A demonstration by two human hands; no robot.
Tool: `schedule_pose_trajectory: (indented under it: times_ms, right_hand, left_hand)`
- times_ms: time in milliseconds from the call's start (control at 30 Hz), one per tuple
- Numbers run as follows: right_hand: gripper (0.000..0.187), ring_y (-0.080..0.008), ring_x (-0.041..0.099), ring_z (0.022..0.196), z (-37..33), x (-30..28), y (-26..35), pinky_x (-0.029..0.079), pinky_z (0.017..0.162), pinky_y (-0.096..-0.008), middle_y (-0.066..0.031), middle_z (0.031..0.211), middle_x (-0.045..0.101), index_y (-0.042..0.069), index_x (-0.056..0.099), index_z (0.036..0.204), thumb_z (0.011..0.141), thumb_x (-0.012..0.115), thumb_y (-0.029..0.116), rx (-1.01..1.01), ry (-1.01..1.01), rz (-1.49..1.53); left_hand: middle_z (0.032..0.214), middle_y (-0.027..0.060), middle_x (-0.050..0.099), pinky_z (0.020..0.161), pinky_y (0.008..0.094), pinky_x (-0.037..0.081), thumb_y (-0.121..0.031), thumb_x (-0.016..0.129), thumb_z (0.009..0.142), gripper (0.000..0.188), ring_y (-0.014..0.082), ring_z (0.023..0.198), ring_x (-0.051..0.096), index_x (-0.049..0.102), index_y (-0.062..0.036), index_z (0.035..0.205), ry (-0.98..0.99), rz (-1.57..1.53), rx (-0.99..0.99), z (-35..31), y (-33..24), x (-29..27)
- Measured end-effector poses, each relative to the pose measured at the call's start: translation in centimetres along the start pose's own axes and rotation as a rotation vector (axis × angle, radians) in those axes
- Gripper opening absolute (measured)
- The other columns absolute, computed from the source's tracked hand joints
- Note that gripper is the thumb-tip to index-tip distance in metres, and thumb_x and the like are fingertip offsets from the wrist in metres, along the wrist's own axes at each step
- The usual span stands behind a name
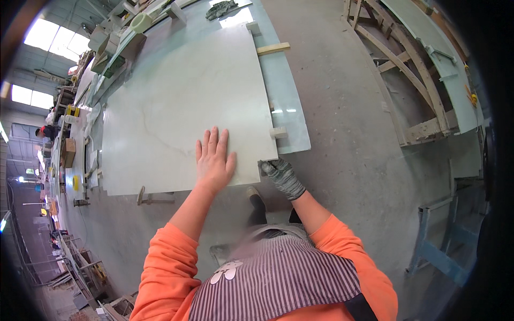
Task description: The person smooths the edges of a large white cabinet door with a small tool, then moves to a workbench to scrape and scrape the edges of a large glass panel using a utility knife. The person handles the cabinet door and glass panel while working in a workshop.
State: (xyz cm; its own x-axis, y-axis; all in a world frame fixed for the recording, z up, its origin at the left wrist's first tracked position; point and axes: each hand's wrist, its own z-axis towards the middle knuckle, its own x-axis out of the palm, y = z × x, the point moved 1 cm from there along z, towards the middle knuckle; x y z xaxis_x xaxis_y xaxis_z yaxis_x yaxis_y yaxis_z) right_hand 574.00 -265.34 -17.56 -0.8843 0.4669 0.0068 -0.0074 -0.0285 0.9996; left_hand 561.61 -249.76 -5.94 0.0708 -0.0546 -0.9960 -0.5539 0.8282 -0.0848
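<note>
At far left, below bright windows (43,35), a long bench (79,134) with a cardboard box (69,152) on it, and a co-worker (49,131) small in the distance. Then a strip of grey floor before the left edge of a large pale slab (171,115), faintly veined, lying flat on a blue-green tabletop (297,115). Near edge of the slab jutting out past the tabletop toward the wearer, with floor visible just below; under this edge, toward the left, a clamp-like bar (155,200).

Left hand (214,160) bare, laid palm-down on the slab near its front edge, fingers extended and gripping nothing. At the front right corner, a small squared notch; right there, the right hand (285,177) in a grey glove, fingers curled against the notch edge. Impossible to tell whether pinching the slab or merely touching.

Along the right edge, a pale block (278,132) and, farther off, a wooden strip (273,48) sticking out across the tabletop's margin. Beyond, a broad lane of grey floor (342,117), room for stepping sideways, reaching to a wooden frame (415,80) and, nearer, a blue metal stand (441,257).
</note>
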Motion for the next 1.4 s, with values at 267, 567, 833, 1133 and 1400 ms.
schedule_pose_trajectory:
  times_ms: [267,567,833,1133,1400]
  right_hand:
    - [0.03,-0.0212,0.065,0.086,-1.1,-0.7,-2.4,0.051,0.08,-0.0326,-0.0099,0.096,0.069,0.004,0.068,0.104,0.097,0.06,0.033,0.067,-0.221,0.023]
    - [0.026,-0.0217,0.063,0.083,-3.1,-2.9,-2.0,0.052,0.079,-0.0343,-0.0095,0.094,0.067,0.003,0.068,0.101,0.095,0.064,0.028,0.023,-0.286,0.156]
    - [0.038,-0.0141,0.062,0.075,-0.6,-2.1,-2.8,0.05,0.071,-0.0297,-0.0044,0.082,0.066,0.003,0.067,0.1,0.095,0.063,0.041,-0.081,-0.219,-0.086]
    - [0.016,-0.0156,0.058,0.085,-4.8,-5.0,-3.0,0.049,0.08,-0.0314,-0.0048,0.097,0.062,0.007,0.063,0.106,0.096,0.062,0.02,-0.059,-0.069,0.071]
    - [0.025,-0.0216,0.061,0.092,-2.6,-2.9,-3.0,0.05,0.087,-0.0352,-0.01,0.101,0.063,0.004,0.06,0.113,0.096,0.061,0.023,-0.091,0.088,-0.105]
  left_hand:
    - [0.16,0.0147,0.024,0.122,0.0482,0.007,-0.035,0.045,0.097,0.061,0.0326,0.149,0.016,0.031,-0.0137,0.153,-0.009,-0.021,-0.021,-0.2,-0.2,-0.3]
    - [0.16,0.0145,0.024,0.122,0.0482,0.007,-0.036,0.045,0.097,0.062,0.0324,0.15,0.016,0.031,-0.0141,0.153,-0.016,-0.011,-0.025,-0.1,-0.1,-0.1]
    - [0.16,0.0153,0.025,0.121,0.0488,0.008,-0.036,0.045,0.097,0.062,0.0331,0.149,0.016,0.031,-0.0136,0.153,-0.01,-0.001,-0.021,-0.1,0.0,-0.1]
    - [0.16,0.0147,0.025,0.122,0.0482,0.007,-0.036,0.044,0.098,0.061,0.0329,0.149,0.016,0.031,-0.0134,0.153,0.007,-0.009,-0.038,0.0,-0.2,-0.2]
    - [0.159,0.0148,0.025,0.122,0.0489,0.007,-0.036,0.045,0.097,0.061,0.0321,0.149,0.017,0.031,-0.0138,0.153,0.003,-0.011,-0.03,-0.1,-0.3,-0.4]
